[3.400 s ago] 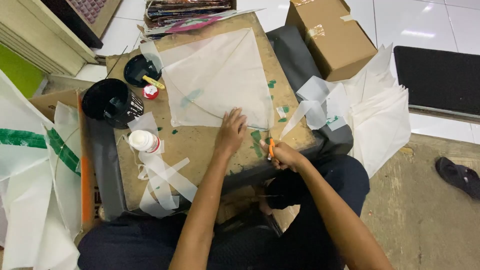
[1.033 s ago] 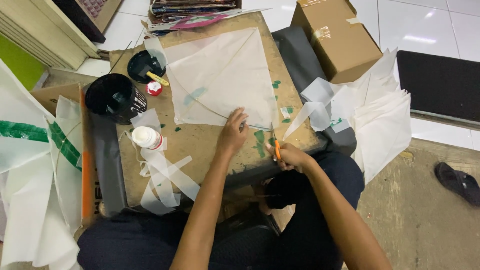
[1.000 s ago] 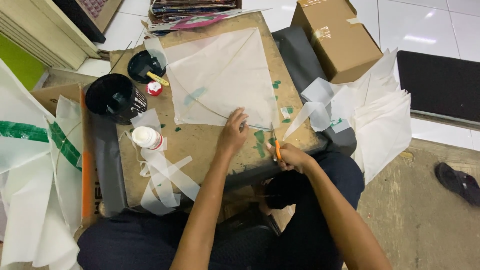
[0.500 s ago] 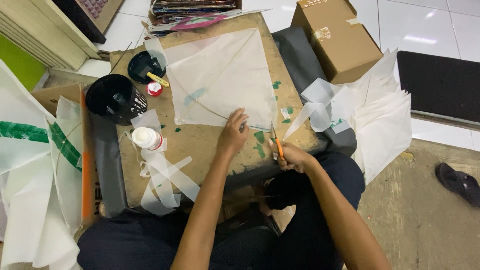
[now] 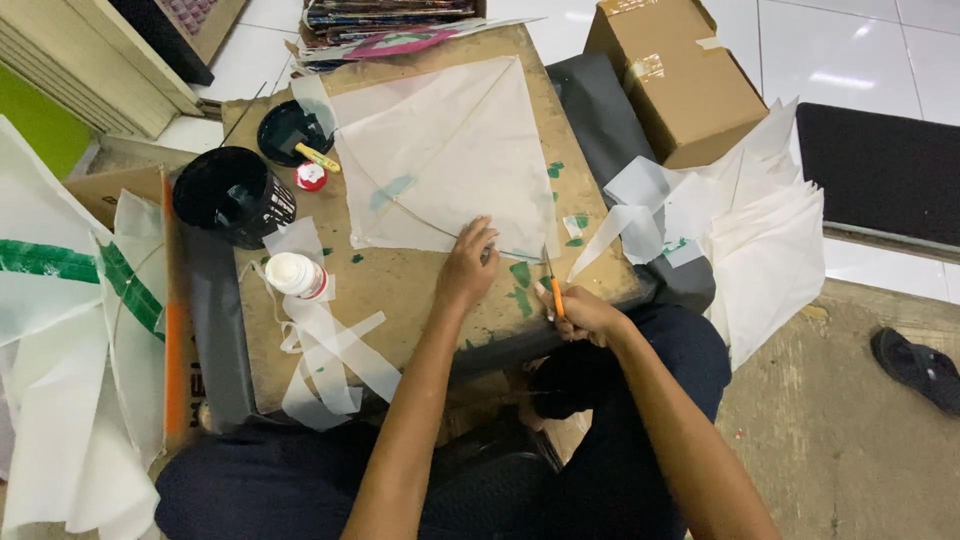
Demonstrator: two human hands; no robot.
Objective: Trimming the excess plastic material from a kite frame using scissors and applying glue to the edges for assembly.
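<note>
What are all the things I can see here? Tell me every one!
Paper kite: one, translucent white, flat on the board.
Cardboard work board: one, brown with green smudges, on the person's lap.
Black pot: one, board's left edge.
Black lid: one, above the pot, a yellow-handled tool lying on it.
Small red-and-white cap: one, beside the lid.
White bottle: one, lying on the board's left side.
Paper strips: several, white, below the bottle.
Cardboard box: one, brown, upper right.
Paper sheets: a stack, white, right of the board.
Sandal: one, black, far right floor.
Orange-handled scissors: one, in right hand.
Left hand: pressing the kite's lower edge.
Right hand: grip closed on the scissors.
</note>
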